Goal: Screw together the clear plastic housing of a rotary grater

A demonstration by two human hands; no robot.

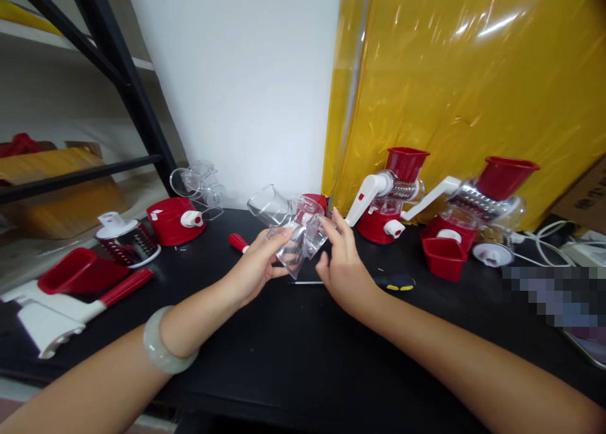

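Note:
My left hand [258, 263] grips a clear plastic grater body [269, 205] above the black table, thumb on top and fingers beneath. My right hand [343, 257] is at the body's right side, its fingers stretched and fingertips touching the clear plastic, the thumb apart from it. Under and behind my hands lies a screwdriver [400, 283] with a dark and yellow handle, its shaft pointing left. A red handle [237, 242] shows just behind my left hand. Part of a red piece [316, 200] is visible behind the clear body, mostly hidden.
Two assembled red rotary graters [379, 226] [459, 222] stand at the back right, with a red cup [444, 257] in front. To the left are a red base [175, 222], a drum [127, 241], a red hopper [78, 270] and a white crank piece [52, 314]. A phone [587, 342] lies far right.

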